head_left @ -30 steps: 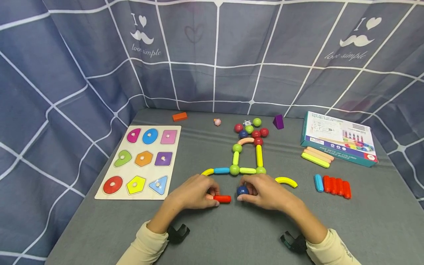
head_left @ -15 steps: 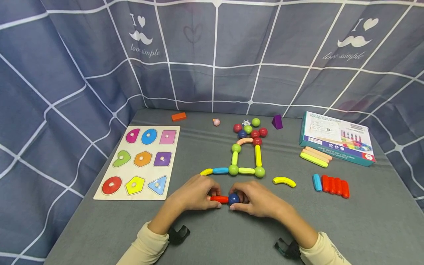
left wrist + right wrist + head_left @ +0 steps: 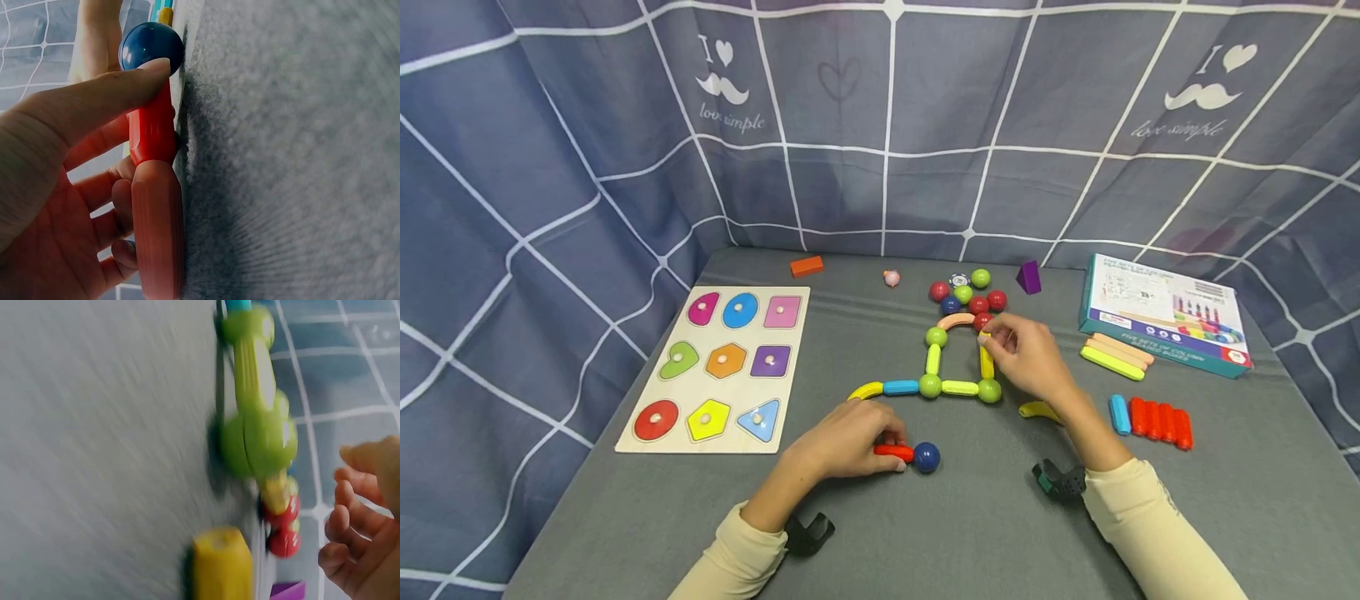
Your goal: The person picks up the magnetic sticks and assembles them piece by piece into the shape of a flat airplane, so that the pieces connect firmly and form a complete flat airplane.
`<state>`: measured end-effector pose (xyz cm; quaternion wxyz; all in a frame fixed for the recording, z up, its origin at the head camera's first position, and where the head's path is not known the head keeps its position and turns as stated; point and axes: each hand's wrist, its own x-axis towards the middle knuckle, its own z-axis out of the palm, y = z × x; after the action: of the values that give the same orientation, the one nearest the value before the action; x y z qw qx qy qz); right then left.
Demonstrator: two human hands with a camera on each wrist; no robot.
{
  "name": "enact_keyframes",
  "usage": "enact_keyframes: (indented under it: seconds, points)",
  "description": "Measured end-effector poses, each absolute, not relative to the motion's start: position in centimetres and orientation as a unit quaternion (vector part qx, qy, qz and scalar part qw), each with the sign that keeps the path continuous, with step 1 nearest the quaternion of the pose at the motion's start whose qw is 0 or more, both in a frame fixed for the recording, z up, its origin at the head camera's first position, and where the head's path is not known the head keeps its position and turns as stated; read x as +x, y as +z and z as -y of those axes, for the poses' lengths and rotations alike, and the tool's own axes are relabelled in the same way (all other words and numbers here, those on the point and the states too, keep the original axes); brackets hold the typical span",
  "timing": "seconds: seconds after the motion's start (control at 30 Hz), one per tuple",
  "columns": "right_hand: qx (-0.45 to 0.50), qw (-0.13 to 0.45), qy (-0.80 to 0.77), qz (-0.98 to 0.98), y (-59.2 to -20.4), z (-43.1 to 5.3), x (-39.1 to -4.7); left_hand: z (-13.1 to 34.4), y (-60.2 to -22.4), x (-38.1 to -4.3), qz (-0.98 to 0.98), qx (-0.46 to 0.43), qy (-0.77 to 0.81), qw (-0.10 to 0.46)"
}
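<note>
My left hand (image 3: 853, 437) pinches a red magnetic rod (image 3: 152, 128) between thumb and fingers, low over the grey cloth. A dark blue ball (image 3: 927, 457) sits at the rod's right end, touched by the thumb tip in the left wrist view. Behind the red rod, a salmon-coloured rod (image 3: 158, 231) lines up end to end. My right hand (image 3: 1028, 354) is over the right side of the built frame, its fingertips overlapping the yellow rod (image 3: 987, 364) in the head view. In the right wrist view its loosely bent fingers hold nothing. Green balls (image 3: 930, 386) join the frame's lower corners.
Several loose balls (image 3: 962, 294) lie behind the frame. A curved yellow rod (image 3: 1037, 410) is partly under the right forearm. Red rods (image 3: 1161, 422), pale rods (image 3: 1122, 350) and a box (image 3: 1165, 312) are at right. A shape puzzle board (image 3: 745, 437) lies at left.
My right hand brought the blue ball left to the red rod's end, let go of it, and moved up and right to the frame. The left hand stays on the red rod.
</note>
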<state>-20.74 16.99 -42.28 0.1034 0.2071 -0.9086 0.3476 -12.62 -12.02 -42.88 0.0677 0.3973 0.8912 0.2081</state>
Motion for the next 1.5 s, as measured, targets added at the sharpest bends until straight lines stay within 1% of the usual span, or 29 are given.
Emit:
enact_keyframes:
  seconds: [0.07,0.13,0.23,0.33,0.5,0.8,1.03,1.17,1.3,1.4,1.5]
  points:
    - [0.181,0.111,0.324,0.922,-42.2,-17.6,-22.4,12.0,-43.0,-12.6,-0.891,0.396,0.208,0.072]
    - [0.171,0.102,0.301,0.932,-42.2,-17.8,-23.8,12.0,-43.0,-12.6,-0.892,0.395,0.209,0.075]
    - [0.171,0.083,0.276,0.942,-42.2,-17.5,-25.4,12.0,-43.1,-12.6,-0.892,0.394,0.209,0.077]
    - [0.175,0.079,0.262,0.946,-42.1,-16.7,-26.5,11.9,-43.1,-12.6,-0.89,0.397,0.21,0.076]
    - [0.172,0.083,0.232,0.954,-41.9,-15.0,-27.5,11.5,-43.1,-12.6,-0.889,0.402,0.21,0.071]
    - [0.13,0.036,0.154,0.979,-42.5,-13.9,-28.6,11.2,-43.2,-12.5,-0.886,0.408,0.209,0.072]
    - [0.131,0.025,0.168,0.977,-42.4,-13.4,-28.9,11.6,-43.2,-12.6,-0.885,0.41,0.211,0.063]
    - [0.153,0.052,0.209,0.964,-41.5,-13.6,-27.6,11.8,-43.2,-12.7,-0.887,0.407,0.211,0.062]
    - [0.222,0.068,0.258,0.938,-40.2,-13.8,-24.2,12.1,-43.2,-12.7,-0.888,0.401,0.213,0.065]
    - [0.266,0.056,0.287,0.919,-39.5,-14.2,-20.7,12.2,-43.1,-12.7,-0.888,0.4,0.216,0.068]
    - [0.291,0.032,0.307,0.905,-39.6,-14.7,-17.3,12.1,-43.1,-12.7,-0.887,0.402,0.217,0.07]
